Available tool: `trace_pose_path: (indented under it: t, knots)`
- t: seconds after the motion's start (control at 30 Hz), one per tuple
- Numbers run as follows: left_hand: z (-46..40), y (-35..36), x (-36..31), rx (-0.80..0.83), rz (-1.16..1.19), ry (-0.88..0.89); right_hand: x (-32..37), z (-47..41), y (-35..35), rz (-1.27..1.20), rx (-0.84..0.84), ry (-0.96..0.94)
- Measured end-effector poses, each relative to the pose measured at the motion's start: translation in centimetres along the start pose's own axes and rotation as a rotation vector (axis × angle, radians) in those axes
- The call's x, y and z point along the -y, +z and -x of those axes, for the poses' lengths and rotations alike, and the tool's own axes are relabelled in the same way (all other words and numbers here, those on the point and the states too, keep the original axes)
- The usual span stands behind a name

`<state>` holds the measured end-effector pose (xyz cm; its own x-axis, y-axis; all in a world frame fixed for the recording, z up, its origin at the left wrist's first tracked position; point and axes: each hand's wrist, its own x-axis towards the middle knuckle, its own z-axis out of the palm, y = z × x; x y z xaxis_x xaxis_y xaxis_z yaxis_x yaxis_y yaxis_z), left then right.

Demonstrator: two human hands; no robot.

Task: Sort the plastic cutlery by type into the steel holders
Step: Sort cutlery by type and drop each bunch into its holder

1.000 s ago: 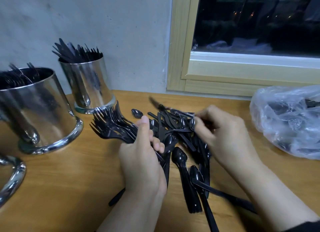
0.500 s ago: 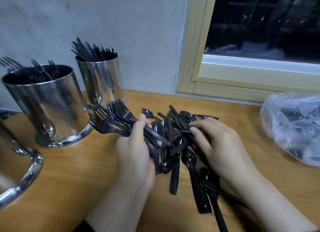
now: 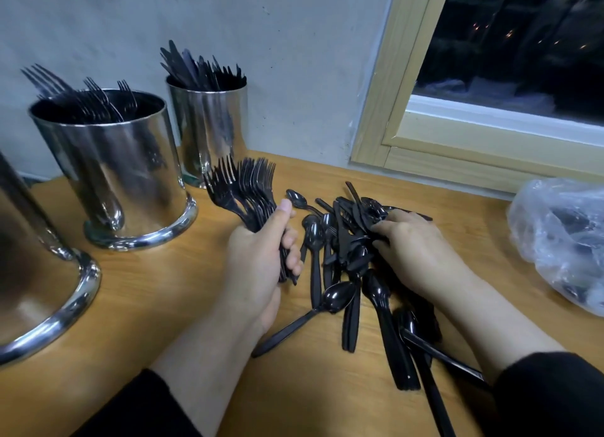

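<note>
— Gripping a bundle of black plastic forks (image 3: pixel 243 188) in the left hand (image 3: pixel 258 257), fingers curled round the handles, thumb along the top, tines fanned up and away toward the steel holders.
— And the right hand (image 3: pixel 415 244)?
— Resting on the pile of mixed black cutlery (image 3: pixel 346 260) on the wooden desk (image 3: pixel 157 306), fingertips bent down into the far end of the heap; cannot tell whether pinching any single piece.
— Holders?
— Standing at the left: fork holder (image 3: pixel 121 175) with forks upright inside, just beside the held bundle; knife holder (image 3: pixel 209 126) behind it against the wall; a third steel holder (image 3: pixel 36 273) cut off at the left edge.
— Anything else?
— Lying at the far right, near the window frame (image 3: pixel 425 149): a clear plastic bag (image 3: pixel 562 240) with dark cutlery inside.
</note>
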<state>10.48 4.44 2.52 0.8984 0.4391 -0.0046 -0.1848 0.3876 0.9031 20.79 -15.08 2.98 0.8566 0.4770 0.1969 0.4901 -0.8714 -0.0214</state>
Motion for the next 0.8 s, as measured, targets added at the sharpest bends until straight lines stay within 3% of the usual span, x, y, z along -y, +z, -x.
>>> trace_pose_path:
  t: [0.53, 0.8]
  knots:
    - [0.4, 0.1, -0.5, 0.011, 0.022, -0.020, 0.0, 0.5, -4.1, 0.082, -0.130, 0.072]
    - [0.4, 0.1, -0.5, -0.012, -0.025, -0.003, 2.1, 2.1, -5.8, -0.205, -0.324, 0.077]
